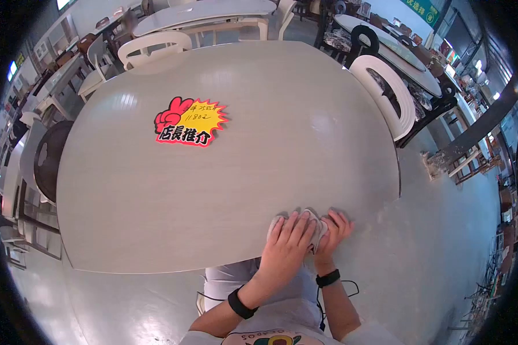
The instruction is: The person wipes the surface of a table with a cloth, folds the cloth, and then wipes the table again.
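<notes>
A crumpled pale cloth point(315, 231) lies at the near right edge of a light-coloured table point(242, 190). My left hand point(290, 237) rests over the cloth, its fingers bent around it and pressing it to the tabletop. Beside it, my right hand point(332, 231) holds the cloth's right side, with the fingertips on the table. Part of the cloth is hidden under my fingers. Farther off on the tabletop is a red and yellow price sign point(191, 122) with a hand shape and handwritten figures.
A white chair point(154, 48) stands at the table's far left side, and another white chair point(384, 95) at the far right. A dark-backed chair point(52, 155) is at the left edge. Behind are more tables, including a white one point(204, 14). A grey post point(472, 135) rises at the right.
</notes>
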A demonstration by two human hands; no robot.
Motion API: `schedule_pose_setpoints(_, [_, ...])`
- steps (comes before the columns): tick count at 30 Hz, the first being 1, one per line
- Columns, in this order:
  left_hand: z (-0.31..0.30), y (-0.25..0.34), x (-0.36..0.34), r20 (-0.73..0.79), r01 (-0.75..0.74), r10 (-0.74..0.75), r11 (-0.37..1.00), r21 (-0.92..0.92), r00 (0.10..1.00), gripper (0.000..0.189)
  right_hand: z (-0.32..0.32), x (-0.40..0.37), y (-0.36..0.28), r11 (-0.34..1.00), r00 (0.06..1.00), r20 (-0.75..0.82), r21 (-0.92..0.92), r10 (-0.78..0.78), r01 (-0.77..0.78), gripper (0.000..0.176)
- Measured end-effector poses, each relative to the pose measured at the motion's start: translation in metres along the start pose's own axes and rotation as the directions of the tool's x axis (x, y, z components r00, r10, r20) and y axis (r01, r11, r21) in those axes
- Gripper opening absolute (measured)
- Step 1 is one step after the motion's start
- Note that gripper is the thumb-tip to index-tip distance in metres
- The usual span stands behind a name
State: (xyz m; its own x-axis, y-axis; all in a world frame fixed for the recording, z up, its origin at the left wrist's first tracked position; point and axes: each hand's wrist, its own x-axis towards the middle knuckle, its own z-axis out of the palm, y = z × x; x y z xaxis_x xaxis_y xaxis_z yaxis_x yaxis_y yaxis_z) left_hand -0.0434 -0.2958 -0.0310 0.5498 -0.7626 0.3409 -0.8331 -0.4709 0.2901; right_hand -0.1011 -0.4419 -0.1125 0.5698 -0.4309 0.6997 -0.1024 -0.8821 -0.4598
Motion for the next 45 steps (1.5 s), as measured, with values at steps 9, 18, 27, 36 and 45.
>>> schedule_pose_setpoints(9, [-0.070, -0.060, -0.095, 0.059, 0.244, -0.250, 0.965, 0.093, 0.966, 0.052, 0.006, -0.002, 0.002, 1.000, 0.999, -0.042, 0.011, -0.023, 0.023, 0.032])
schedule_pose_setpoints(18, [-0.136, -0.127, -0.227, -0.231, 0.715, -0.678, 0.641, 0.280, 0.698, 0.058, 0.008, -0.002, 0.003, 1.000, 0.998, -0.060, 0.007, -0.020, 0.021, 0.033])
schedule_pose_setpoints(27, [-0.119, -0.114, -0.199, -0.147, 0.600, -0.583, 0.759, 0.252, 0.799, 0.062, 0.004, 0.001, 0.001, 0.999, 0.998, -0.044, 0.005, -0.051, 0.051, 0.030])
schedule_pose_setpoints(36, [-0.056, -0.046, -0.094, -0.119, 0.284, -0.265, 0.939, 0.193, 0.957, 0.056, 0.002, 0.000, 0.002, 1.000, 1.000, -0.011, 0.005, -0.026, 0.026, 0.029])
schedule_pose_setpoints(45, [-0.013, -0.009, -0.033, -0.141, 0.116, -0.094, 0.981, 0.156, 0.985, 0.046, -0.004, 0.004, -0.001, 0.999, 0.999, 0.026, 0.026, -0.030, 0.029, 0.029])
